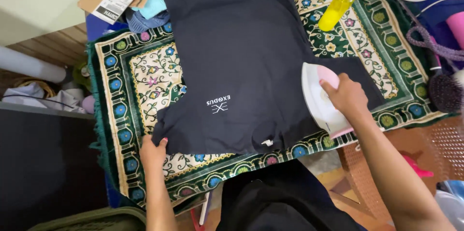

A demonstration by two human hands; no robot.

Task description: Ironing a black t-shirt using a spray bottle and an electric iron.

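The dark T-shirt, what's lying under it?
The dark T-shirt lies on a patterned green rug, which shows all round it. The rug's middle is covered, so anything else beneath stays hidden.

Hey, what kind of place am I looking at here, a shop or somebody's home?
Most likely a home, at a makeshift ironing spot. A dark T-shirt lies spread on a patterned rug, the right hand holds a pink and white iron, and a yellow spray bottle and hairbrush sit nearby.

Home, patterned rug (145, 81), clothes pile (159, 3), hairbrush (444, 91)
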